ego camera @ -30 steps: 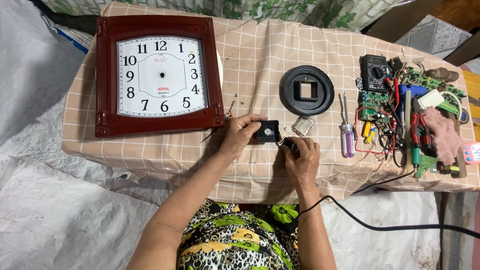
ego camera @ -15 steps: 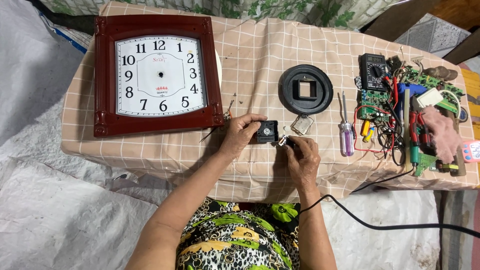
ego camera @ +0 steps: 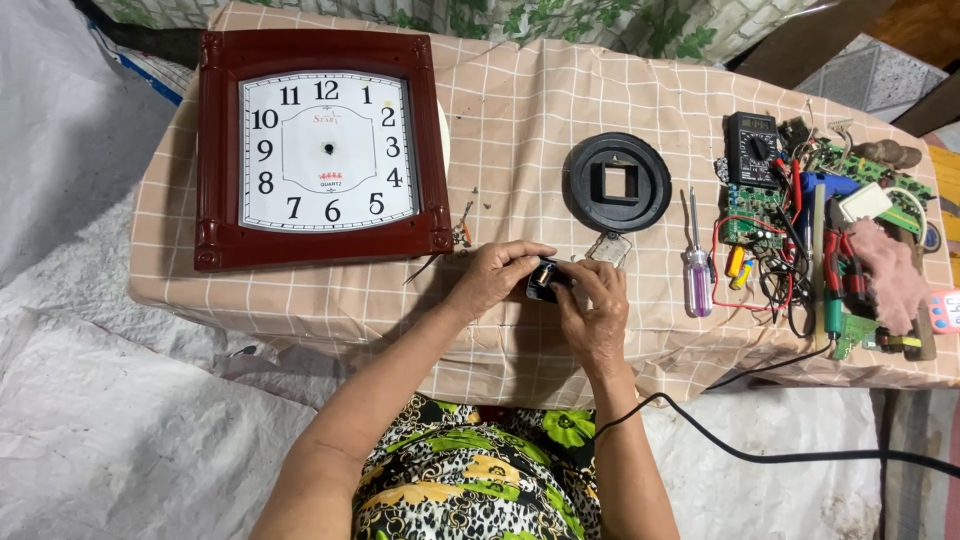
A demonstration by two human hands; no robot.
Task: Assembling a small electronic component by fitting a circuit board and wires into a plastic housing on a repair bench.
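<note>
Closest to the camera, both hands meet at the near edge of the table over a small black clock movement [ego camera: 543, 279]. The left hand [ego camera: 492, 277] has its fingers wrapped round the movement's left side, gripping it. The right hand [ego camera: 594, 305] is closed in against its right side, fingertips pinched at the top; can't make out what, if anything, is between them. The movement sits just above the checked tablecloth [ego camera: 520, 130], between the two hands.

Just past the right hand there's a small clear plastic piece [ego camera: 610, 248], and to the right a screwdriver with a purple handle [ego camera: 697, 270]. A bit further back is a round black clock backing [ego camera: 619, 183] with a square hole. Far left is the big square wall clock [ego camera: 322, 150] in a dark red frame, no hands on the dial. Far right, a multimeter [ego camera: 751, 148] and a pile of circuit boards and wires [ego camera: 840, 240].
</note>
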